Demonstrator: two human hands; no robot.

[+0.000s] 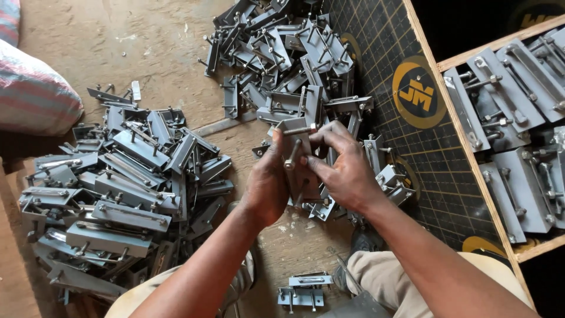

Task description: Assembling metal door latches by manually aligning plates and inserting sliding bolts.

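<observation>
We held a grey metal bracket [296,154] upright between us over the wooden floor [147,41], our left hand [268,184] wrapped shut around its side. Our right hand [347,171] had its fingertips [310,141] pinched closed on a bolt [292,154] at the bracket's face. Heaps of like brackets lay left [118,188] and ahead [288,59], more stacked in a wooden crate [453,112] on the right.

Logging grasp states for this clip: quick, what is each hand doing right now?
Left hand: closed on the grey metal bracket.
Right hand: fingers pinching the bolt on the same bracket.
</observation>
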